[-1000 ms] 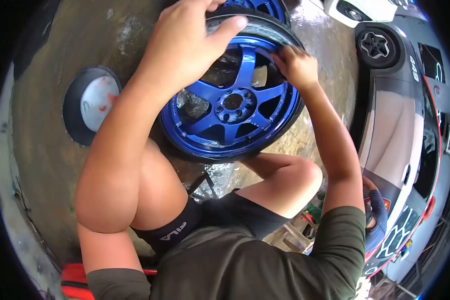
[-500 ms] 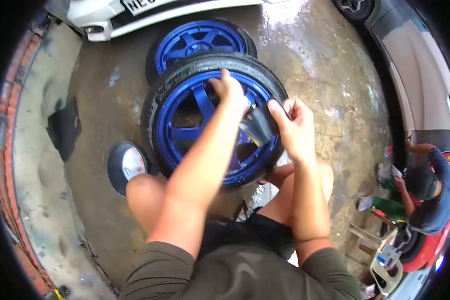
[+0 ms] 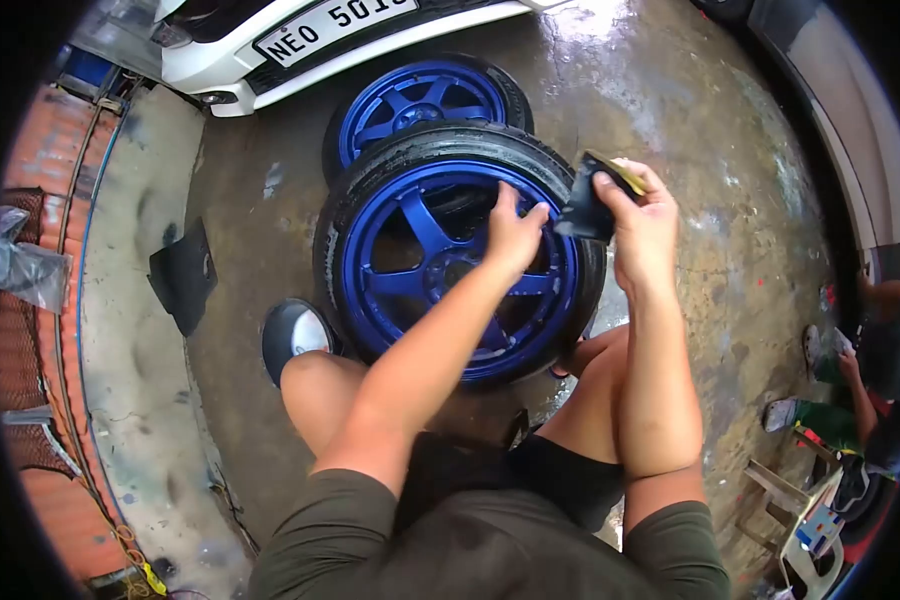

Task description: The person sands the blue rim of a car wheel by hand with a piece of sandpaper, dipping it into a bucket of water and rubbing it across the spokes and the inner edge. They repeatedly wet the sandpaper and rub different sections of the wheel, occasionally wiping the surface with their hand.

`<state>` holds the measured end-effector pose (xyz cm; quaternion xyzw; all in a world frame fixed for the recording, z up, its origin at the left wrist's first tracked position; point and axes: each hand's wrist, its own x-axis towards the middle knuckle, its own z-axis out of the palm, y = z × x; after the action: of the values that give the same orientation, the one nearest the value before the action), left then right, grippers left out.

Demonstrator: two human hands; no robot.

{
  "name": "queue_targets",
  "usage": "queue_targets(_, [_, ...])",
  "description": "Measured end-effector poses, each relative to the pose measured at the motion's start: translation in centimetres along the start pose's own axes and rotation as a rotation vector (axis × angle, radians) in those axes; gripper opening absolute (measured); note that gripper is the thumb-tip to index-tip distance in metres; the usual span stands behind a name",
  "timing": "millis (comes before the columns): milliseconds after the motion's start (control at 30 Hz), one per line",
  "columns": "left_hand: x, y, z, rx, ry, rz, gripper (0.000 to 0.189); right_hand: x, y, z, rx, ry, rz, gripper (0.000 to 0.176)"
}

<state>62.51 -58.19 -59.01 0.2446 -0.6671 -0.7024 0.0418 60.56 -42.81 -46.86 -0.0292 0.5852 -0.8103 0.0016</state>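
Note:
A blue spoked car wheel (image 3: 423, 222) with a black tyre (image 3: 332, 250) leans in front of my knees. My left hand (image 3: 515, 236) is over the right part of the rim, thumb and fingers apart, fingertips close to the rim's inner edge. Off the tyre's right side, my right hand (image 3: 646, 215) pinches a folded piece of sandpaper (image 3: 592, 208), dark on its face with a yellowish back showing at the top. A second blue wheel (image 3: 425, 85) lies behind the first, partly covered by it.
A black bucket (image 3: 273, 345) stands by my left knee. A dark sheet (image 3: 183, 278) lies by the low wall at left. A white car's bumper (image 3: 410, 45) borders the far side. At right are a grey car (image 3: 855, 130), a crouching person (image 3: 855, 400) and a plastic chair (image 3: 805, 560).
My right hand has lifted the sandpaper up and right, away from the wheel. My left hand has shifted right and slightly down along the rim. The camera view has turned somewhat.

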Motion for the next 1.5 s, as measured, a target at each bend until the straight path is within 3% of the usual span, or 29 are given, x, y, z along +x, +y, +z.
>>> queue_targets(33, [-0.6, 0.5, -2.8, -0.161, -0.198, -0.141, 0.072, -0.3, 0.7, 0.8, 0.006, -0.007, 0.031, 0.018])
queue_targets(67, [-1.8, 2.6, -5.8, -0.096, -0.315, -0.266, 0.052, -0.5, 1.9, 1.6, -0.055, 0.010, 0.058, 0.016])
queue_targets(133, [-3.8, 5.0, -11.2, 0.223, -0.344, -0.089, 0.049, -1.7, 5.1, 3.7, -0.095, 0.058, 0.139, 0.021])
queue_targets(200, [-4.5, 7.2, -16.8, 0.427, -0.240, 0.126, 0.042, -3.3, 8.2, 7.0, -0.192, 0.076, 0.209, 0.028])
queue_targets(267, [-4.1, 7.5, -22.0, 0.495, 0.014, 0.364, 0.038, -4.1, 12.6, 10.0, -0.342, 0.075, 0.230, 0.036])
queue_targets(300, [-4.1, 7.7, -23.9, 0.466, 0.138, 0.397, 0.041, -3.4, 15.5, 11.3, -0.421, 0.079, 0.200, 0.039])
queue_targets(367, [-4.2, 8.8, -27.4, 0.727, 0.293, 0.323, 0.046, -2.3, 16.0, 13.9, -0.642, 0.122, 0.132, 0.040])
queue_targets(433, [-4.3, 9.3, -29.3, 0.825, 0.374, 0.423, 0.051, -0.4, 18.1, 15.4, -0.769, 0.146, 0.049, 0.043])
queue_targets(467, [-3.7, 9.0, -30.3, 0.696, 0.345, 0.367, 0.057, 0.0, 19.0, 16.0, -0.796, 0.110, 0.044, 0.043])
queue_targets(533, [-3.1, 8.2, -32.4, 0.846, 0.313, 0.375, 0.062, 0.5, 20.0, 17.2, -0.849, 0.037, 0.030, 0.044])
queue_targets(633, [-2.5, 6.8, -34.2, 0.906, 0.197, 0.217, 0.080, 0.1, 20.4, 17.6, -0.907, 0.026, 0.033, 0.042])
queue_targets(667, [-2.0, 5.9, -34.7, 0.877, 0.156, 0.187, 0.084, -0.2, 20.5, 17.7, -0.884, 0.110, -0.042, 0.041])
queue_targets(700, [-1.6, 5.0, -35.1, 0.849, 0.117, 0.154, 0.088, 0.1, 20.7, 17.9, -0.852, 0.252, 0.000, 0.040])
queue_targets(800, [-2.1, 5.4, -34.1, 0.954, 0.053, 0.151, 0.096, -0.3, 21.2, 19.6, -0.883, 0.424, 0.000, 0.039])
queue_targets(833, [-2.4, 5.7, -33.7, 0.974, 0.068, 0.139, 0.097, -0.4, 21.4, 19.6, -0.906, 0.221, -0.029, 0.042])
queue_targets(900, [-2.6, 5.9, -32.7, 1.010, 0.096, 0.122, 0.099, 0.6, 20.9, 18.6, -0.920, 0.051, 0.004, 0.043])
queue_targets(1000, [-2.2, 5.4, -32.5, 1.034, 0.089, 0.123, 0.102, 0.1, 19.6, 18.6, -0.915, 0.237, 0.045, 0.044])
queue_targets(1033, [-2.3, 5.5, -32.5, 1.042, 0.093, 0.125, 0.102, 0.4, 20.6, 18.6, -0.891, 0.489, 0.105, 0.045])
queue_targets(1100, [-1.9, 5.8, -32.8, 1.074, 0.073, 0.091, 0.103, 1.3, 21.9, 19.1, -0.849, 0.610, 0.166, 0.040])
queue_targets(1167, [-1.9, 6.1, -32.4, 1.072, 0.070, 0.045, 0.102, 1.0, 21.5, 19.1, -0.810, 0.229, 0.141, 0.043])
queue_targets(1200, [-2.0, 6.1, -32.2, 1.087, 0.076, 0.035, 0.102, 0.5, 21.6, 19.5, -0.934, 0.175, 0.032, 0.046])
queue_targets(1300, [-2.1, 6.2, -31.9, 1.109, 0.093, 0.029, 0.100, -0.2, 20.3, 19.3, -0.909, 0.214, 0.069, 0.051])
queue_targets(1400, [-2.6, 6.0, -32.6, 1.094, 0.079, 0.071, 0.099, 0.4, 21.7, 19.2, -0.737, 0.677, 0.333, 0.050])
queue_targets(1500, [-3.0, 5.8, -33.7, 1.041, 0.043, 0.139, 0.099, 1.2, 21.8, 19.5, -0.672, 0.750, 0.395, 0.047])
